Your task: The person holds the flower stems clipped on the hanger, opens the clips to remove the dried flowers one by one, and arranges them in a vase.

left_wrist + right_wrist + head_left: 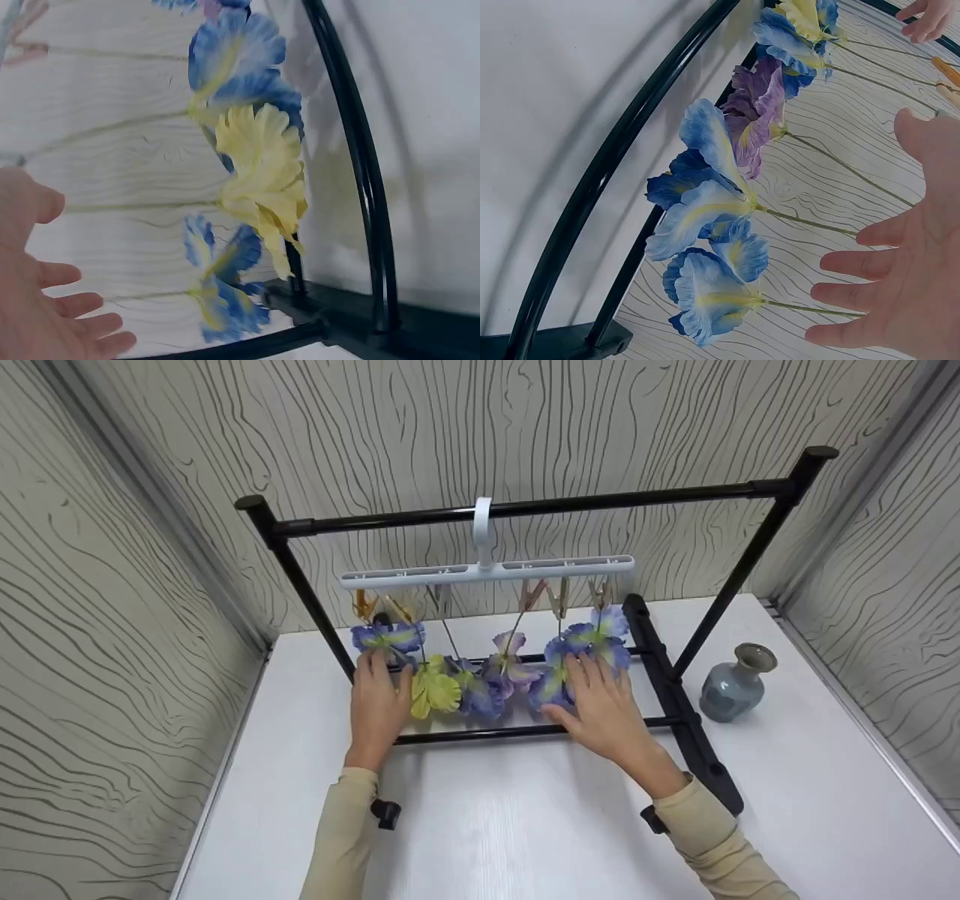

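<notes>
In the head view, a white hanger [487,572] hooks over the top bar of a black rack [637,500], and clothespins [559,598] on it hold blue, purple and yellow flowers [480,694] hanging heads down. The left hand [379,705] is at the leftmost blue flower [405,636], the right hand [606,716] before the rightmost blue ones; a grey-blue vase [729,690] stands right of the rack on the white table [480,825]. In the left wrist view, the left hand's fingers are extended and parted, beside the stems of the yellow flower [259,172] and a blue one. In the right wrist view, the right hand's fingers spread straight toward blue flowers' stems [810,220]; whether they touch, I cannot tell.
</notes>
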`<state>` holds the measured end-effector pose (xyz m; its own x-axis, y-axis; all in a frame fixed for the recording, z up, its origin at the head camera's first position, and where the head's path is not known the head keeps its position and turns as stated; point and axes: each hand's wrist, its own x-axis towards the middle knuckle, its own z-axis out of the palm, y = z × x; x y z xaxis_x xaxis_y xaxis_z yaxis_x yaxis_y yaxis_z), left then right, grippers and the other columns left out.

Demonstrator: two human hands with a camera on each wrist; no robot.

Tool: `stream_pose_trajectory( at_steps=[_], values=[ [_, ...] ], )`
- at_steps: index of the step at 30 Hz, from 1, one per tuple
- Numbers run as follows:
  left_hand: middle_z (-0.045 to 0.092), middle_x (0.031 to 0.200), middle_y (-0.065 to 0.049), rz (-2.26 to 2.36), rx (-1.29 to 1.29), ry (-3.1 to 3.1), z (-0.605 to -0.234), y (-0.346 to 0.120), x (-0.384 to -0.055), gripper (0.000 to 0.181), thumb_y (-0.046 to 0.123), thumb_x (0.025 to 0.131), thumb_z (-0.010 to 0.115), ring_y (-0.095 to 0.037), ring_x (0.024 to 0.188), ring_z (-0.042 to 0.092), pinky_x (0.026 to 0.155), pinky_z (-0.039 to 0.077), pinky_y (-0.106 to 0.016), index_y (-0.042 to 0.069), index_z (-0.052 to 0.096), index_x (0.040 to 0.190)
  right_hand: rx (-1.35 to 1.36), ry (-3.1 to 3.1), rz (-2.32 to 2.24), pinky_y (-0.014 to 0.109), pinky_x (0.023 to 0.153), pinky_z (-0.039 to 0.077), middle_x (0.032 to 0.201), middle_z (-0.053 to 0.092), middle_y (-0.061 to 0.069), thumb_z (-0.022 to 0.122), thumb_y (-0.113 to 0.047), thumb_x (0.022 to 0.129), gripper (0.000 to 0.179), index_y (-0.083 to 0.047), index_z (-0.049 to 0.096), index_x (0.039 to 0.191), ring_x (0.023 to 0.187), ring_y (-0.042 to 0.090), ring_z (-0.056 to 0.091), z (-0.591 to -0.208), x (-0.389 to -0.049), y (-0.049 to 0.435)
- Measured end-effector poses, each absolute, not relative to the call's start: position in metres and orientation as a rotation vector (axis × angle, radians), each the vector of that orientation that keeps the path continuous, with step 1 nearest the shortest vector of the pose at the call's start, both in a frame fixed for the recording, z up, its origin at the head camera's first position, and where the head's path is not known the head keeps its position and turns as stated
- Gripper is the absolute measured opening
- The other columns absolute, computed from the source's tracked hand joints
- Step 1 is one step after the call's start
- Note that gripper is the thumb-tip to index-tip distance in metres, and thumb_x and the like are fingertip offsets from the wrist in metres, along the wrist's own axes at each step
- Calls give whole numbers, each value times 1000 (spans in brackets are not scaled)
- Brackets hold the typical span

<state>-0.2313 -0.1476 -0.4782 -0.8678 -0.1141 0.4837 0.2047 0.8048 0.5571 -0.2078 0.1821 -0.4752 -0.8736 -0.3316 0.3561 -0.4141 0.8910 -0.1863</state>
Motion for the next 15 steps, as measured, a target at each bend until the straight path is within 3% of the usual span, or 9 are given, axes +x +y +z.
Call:
stream_pose_trajectory(
  at_steps=[8, 15],
  values=[
    [47, 143, -33, -1308, 96, -2363, -480, -158, -252, 53, 13, 104, 61, -46, 135, 47, 111, 41, -55, -15, 41, 144, 564, -2712, 367, 75, 106, 33, 142, 52, 33, 68, -46, 98, 78, 11, 46, 146, 133, 55, 45, -467, -203, 183],
    [43, 154, -29, -1618, 135, -2211, -480, -158, -267, 56, 6, 105, 56, -41, 141, 44, 113, 42, -50, -7, 32, 154, 619, -2631, 400, 68, 103, 41, 134, 58, 30, 71, -38, 98, 68, 10, 52, 140, 125, 50, 53, -456, -196, 179]
  ],
)
